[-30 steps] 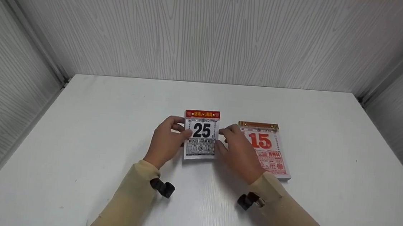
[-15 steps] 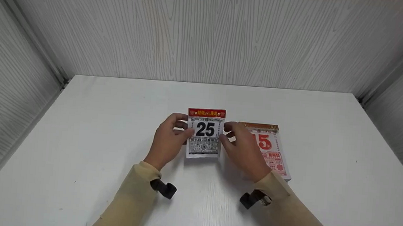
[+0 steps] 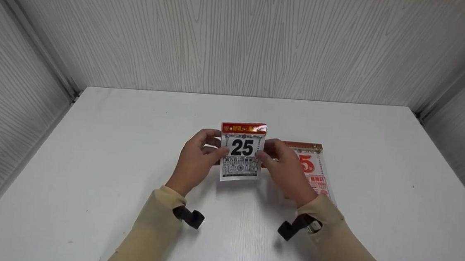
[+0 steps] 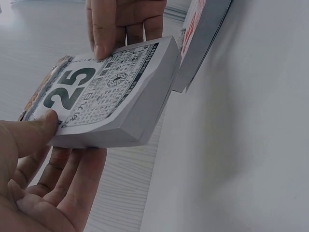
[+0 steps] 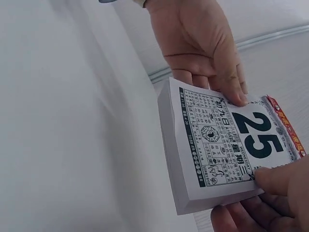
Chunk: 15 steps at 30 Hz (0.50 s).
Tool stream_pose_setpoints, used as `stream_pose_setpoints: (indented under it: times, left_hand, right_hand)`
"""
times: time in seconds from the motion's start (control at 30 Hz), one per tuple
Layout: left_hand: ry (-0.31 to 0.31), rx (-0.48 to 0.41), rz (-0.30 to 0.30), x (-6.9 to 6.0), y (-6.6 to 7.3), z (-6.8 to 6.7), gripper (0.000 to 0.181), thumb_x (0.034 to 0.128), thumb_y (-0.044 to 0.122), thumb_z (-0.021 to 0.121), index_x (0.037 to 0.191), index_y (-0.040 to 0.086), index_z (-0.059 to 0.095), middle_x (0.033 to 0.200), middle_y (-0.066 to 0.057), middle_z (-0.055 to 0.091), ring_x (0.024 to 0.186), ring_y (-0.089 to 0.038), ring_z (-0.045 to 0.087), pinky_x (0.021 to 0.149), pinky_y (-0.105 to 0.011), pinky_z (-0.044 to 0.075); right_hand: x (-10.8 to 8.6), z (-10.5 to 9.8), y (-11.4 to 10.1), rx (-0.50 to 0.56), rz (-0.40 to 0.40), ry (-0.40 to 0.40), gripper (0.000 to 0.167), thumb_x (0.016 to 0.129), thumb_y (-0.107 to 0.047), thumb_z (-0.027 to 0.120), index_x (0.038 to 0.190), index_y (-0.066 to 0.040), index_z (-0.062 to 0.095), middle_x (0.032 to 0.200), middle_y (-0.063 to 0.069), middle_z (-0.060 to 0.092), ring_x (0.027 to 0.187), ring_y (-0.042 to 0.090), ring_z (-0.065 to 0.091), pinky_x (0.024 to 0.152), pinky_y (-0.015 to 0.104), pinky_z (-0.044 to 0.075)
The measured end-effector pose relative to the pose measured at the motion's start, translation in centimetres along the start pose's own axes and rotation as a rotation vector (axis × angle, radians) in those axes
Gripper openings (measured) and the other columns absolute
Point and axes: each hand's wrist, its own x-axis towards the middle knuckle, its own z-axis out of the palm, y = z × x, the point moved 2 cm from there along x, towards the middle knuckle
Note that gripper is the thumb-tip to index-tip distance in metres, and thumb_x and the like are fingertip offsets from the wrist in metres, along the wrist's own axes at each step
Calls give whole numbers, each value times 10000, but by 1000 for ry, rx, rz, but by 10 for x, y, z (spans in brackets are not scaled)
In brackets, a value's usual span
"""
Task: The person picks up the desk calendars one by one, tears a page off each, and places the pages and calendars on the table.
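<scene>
a: item one?
b: one calendar (image 3: 241,164), a thick block of leaves. black 25 on the front, red header with gold lettering. held up off the white table (image 3: 110,158), between the two grips, front face tilted up toward the person.
a: its left edge?
b: left grip (image 3: 195,158), clamped on the block: thumb (image 4: 36,129) pressed to the front, fingers (image 4: 79,188) underneath.
a: right edge?
b: right grip (image 3: 287,170), clamped likewise, thumb near the foot of the 25.
a: item two?
b: one red calendar (image 3: 317,180), lying on the table to the right, partly hidden by the right grip. red 5 visible, red-and-gold bar along the top.
a: remaining stock?
b: two tan sleeves (image 3: 145,231), a black mount (image 3: 188,217) at each wrist. one back wall (image 3: 240,35), grey, woodgrain pattern.
</scene>
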Motion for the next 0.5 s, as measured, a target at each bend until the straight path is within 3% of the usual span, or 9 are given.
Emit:
stream_pose_setpoints:
  times: [0.23,0.5]
  left_hand:
    - [-83,-89,50,3,-2,-3,371,1023,299,676,1339,108,644,1195,-85,650,1063,-214,710,884,-338,608]
    - [-157,-196,1,7,-11,-3,412,1024,347,640,1391,165,594,1313,-72,610,1193,-228,651,993,-357,562]
  right_hand:
    - [2,-7,3,116,16,-10,319,1041,-174,635,1345,-79,616,1222,56,674,1130,202,633,977,358,542]
    - [2,-10,0,157,4,-42,325,1043,-162,633,1352,-64,608,1207,78,677,1091,217,647,939,325,566]
